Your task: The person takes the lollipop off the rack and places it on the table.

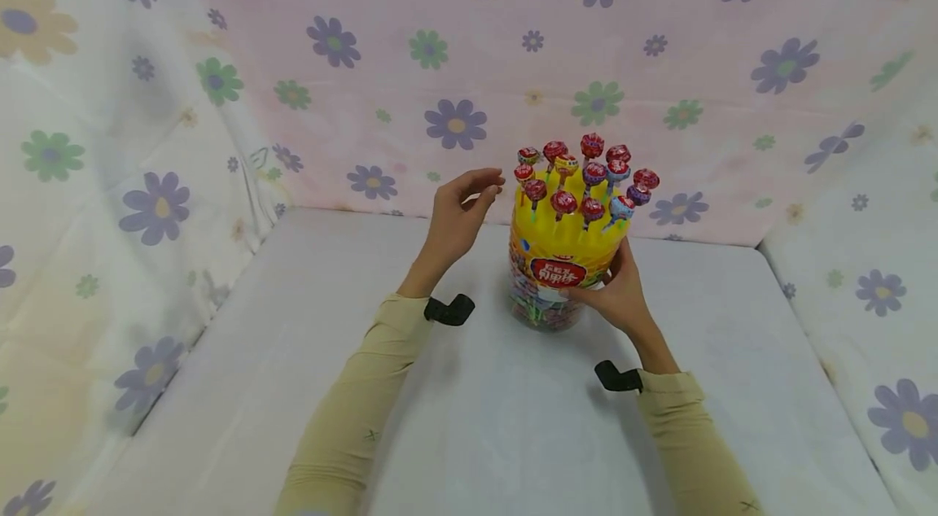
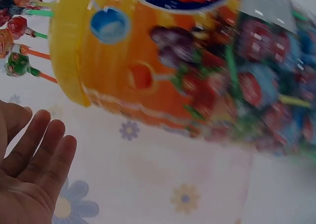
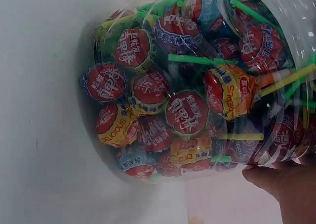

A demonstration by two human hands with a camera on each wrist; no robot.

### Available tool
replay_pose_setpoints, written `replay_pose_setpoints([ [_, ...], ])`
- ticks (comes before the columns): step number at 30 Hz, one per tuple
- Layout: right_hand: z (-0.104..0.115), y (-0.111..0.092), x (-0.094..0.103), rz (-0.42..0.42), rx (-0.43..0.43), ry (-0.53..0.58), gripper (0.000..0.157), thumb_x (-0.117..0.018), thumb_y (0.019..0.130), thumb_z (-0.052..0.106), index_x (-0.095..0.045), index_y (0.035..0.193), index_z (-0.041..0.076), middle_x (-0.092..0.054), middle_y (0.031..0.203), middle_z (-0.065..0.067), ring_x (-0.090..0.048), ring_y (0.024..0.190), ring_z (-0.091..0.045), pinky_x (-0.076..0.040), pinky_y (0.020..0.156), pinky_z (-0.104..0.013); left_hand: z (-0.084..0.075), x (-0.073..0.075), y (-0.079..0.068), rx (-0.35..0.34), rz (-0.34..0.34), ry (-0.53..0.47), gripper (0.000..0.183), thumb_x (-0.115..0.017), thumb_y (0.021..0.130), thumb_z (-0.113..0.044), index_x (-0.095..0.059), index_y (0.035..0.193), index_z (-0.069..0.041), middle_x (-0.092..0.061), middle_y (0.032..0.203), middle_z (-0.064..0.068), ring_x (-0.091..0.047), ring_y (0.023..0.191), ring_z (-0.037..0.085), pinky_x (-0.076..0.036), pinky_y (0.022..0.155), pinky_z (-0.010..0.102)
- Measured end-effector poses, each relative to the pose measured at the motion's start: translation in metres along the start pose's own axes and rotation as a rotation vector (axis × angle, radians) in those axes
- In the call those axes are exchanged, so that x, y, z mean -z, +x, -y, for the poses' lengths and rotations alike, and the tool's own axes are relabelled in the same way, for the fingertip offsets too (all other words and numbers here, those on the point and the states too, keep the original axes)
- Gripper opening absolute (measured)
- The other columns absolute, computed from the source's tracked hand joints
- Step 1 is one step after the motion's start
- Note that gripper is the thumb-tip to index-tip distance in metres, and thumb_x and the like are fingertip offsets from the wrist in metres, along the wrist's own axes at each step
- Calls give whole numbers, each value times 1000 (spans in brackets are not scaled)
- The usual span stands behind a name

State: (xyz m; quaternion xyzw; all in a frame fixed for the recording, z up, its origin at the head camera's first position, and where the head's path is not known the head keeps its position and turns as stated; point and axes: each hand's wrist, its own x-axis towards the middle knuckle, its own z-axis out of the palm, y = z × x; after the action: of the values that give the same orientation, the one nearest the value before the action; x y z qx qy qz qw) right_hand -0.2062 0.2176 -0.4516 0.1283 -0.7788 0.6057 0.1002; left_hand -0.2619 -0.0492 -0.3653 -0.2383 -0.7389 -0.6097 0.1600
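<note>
A clear plastic jar of lollipops (image 1: pixel 542 308) stands on the white table, its upper part wrapped in a yellow and orange printed label. Several wrapped lollipops (image 1: pixel 563 203) poke up by their sticks from its yellow lid (image 1: pixel 550 231). My right hand (image 1: pixel 619 292) grips the jar from the right side, thumb across the front; the fingers behind it are partly hidden. Just left of the lid, my left hand (image 1: pixel 462 215) hangs in the air with loosely bent fingers and nothing in them. Through the jar wall, the right wrist view shows more lollipops (image 3: pixel 186 112) piled inside.
The white table (image 1: pixel 484 418) runs back to a pink cloth wall (image 1: pixel 498 36) printed with flowers. Similar flowered cloth hangs at both sides. Black wrist cameras (image 1: pixel 450 311) sit on both forearms.
</note>
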Motion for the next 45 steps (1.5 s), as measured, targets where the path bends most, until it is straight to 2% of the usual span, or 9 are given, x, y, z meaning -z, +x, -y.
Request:
replay_pose_setpoints([
  [3, 0, 1, -1, -8, 15, -18, 88, -86, 79, 1, -35, 150, 15, -53, 140, -5, -54, 126, -11, -50, 102, -23, -7, -8, 10, -10, -25, -73, 29, -60, 101, -2, -64, 128, 6, -68, 123, 22, -68, 113, 31, -57, 97, 34],
  [10, 0, 1, 2, 0, 4, -27, 89, -85, 79, 2, -34, 151, 15, -53, 141, -7, -55, 125, -14, -52, 100, -22, -13, -20, 18, -35, -16, -135, 34, -64, 97, 5, -61, 130, 9, -66, 127, 26, -66, 114, 37, -57, 98, 44],
  [13, 0, 2, 3, 6, -6, -37, 89, -86, 79, 4, -34, 150, 17, -54, 141, -6, -55, 125, -14, -52, 101, -26, -13, -22, 19, -44, -18, -150, 35, -64, 95, 8, -61, 130, 10, -66, 126, 26, -67, 111, 38, -57, 97, 45],
  [15, 0, 2, 3, 12, -6, -42, 90, -87, 79, 4, -33, 150, 18, -54, 141, -7, -55, 125, -16, -53, 102, -32, -12, -23, 19, -55, -20, -155, 35, -65, 94, 9, -62, 129, 10, -66, 124, 26, -68, 109, 37, -58, 97, 44],
  [20, 0, 2, 1, 20, -1, -43, 94, -87, 78, 4, -31, 152, 17, -53, 144, -10, -55, 128, -22, -53, 104, -46, -10, -24, 20, -105, -33, -158, 35, -66, 92, 10, -62, 127, 10, -67, 120, 26, -68, 105, 37, -59, 95, 41],
  [28, 0, 1, 2, 14, -21, -69, 92, -87, 78, 5, -32, 151, 17, -53, 142, -6, -55, 127, -19, -53, 103, -40, -9, -27, 24, -158, -42, -141, 36, -65, 92, 11, -62, 128, 9, -67, 116, 25, -69, 103, 35, -60, 93, 37],
  [35, 0, 2, 2, 21, -21, -53, 92, -87, 79, 6, -31, 151, 16, -53, 142, -8, -54, 129, -25, -50, 106, -55, -11, -27, 27, -194, -74, -136, 35, -65, 92, 12, -62, 127, 9, -67, 112, 26, -69, 100, 36, -60, 91, 36],
  [39, 0, 3, 2, 22, -18, -43, 94, -87, 79, 5, -30, 152, 18, -52, 144, -9, -53, 131, -29, -49, 105, -58, -16, -24, 31, -222, -110, -157, 35, -66, 93, 10, -63, 127, 9, -67, 108, 26, -69, 97, 36, -61, 90, 38],
  [45, -2, 4, 4, 21, -19, -48, 94, -88, 78, 6, -31, 151, 20, -51, 144, -9, -53, 131, -30, -49, 105, -58, -19, -16, 30, -193, -146, -155, 34, -68, 92, 7, -64, 126, 8, -68, 109, 25, -69, 95, 34, -61, 89, 36],
])
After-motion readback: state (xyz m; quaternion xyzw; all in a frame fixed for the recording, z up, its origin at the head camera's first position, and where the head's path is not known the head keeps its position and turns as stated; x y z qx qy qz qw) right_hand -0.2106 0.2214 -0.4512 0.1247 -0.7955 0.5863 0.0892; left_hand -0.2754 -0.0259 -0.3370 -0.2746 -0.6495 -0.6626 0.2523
